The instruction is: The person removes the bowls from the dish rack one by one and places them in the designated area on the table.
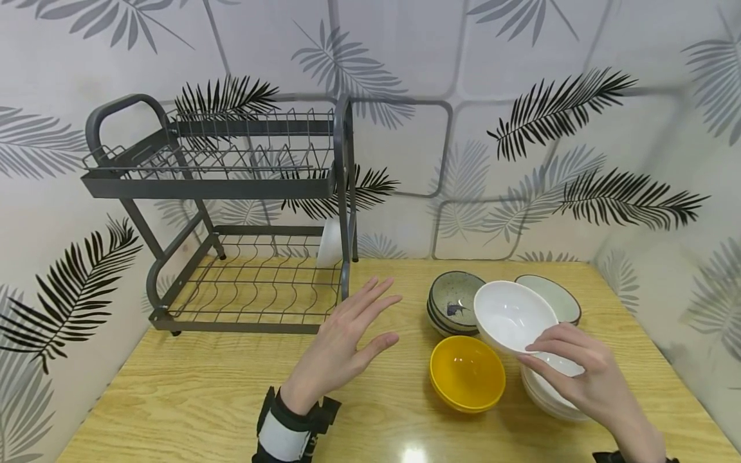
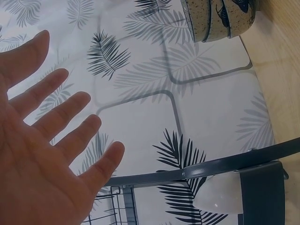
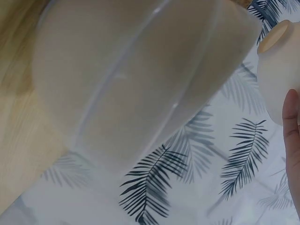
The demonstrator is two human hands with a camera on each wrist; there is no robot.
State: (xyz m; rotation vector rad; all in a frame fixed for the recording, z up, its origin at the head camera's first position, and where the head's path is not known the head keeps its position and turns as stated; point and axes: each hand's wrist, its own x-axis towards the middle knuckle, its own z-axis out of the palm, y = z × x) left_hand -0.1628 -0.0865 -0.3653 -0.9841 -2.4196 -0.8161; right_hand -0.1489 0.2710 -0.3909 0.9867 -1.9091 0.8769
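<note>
White bowl [image 1: 512, 316] in the right hand's [image 1: 585, 376] pinching grip over a wooden table [image 1: 202, 392], left hand [image 1: 347, 341] released, leaf-patterned walls [image 1: 521, 161] around.

One dish rack [image 1: 220, 193], one yellow bowl [image 1: 466, 373], two hands.

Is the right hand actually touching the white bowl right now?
Touching. In the head view the right hand pinches the near rim of the white bowl, fingers curled over its edge, holding it tilted above a stack of white bowls.

A wooden table [image 1: 231, 392] carries everything — a grey two-tier dish rack [image 1: 231, 212] stands at its back left. To the right sit a yellow bowl [image 1: 466, 373], stacked speckled bowls [image 1: 451, 302], a pale green-rimmed bowl [image 1: 556, 297] and stacked white bowls [image 1: 550, 392] — all close together.
</note>
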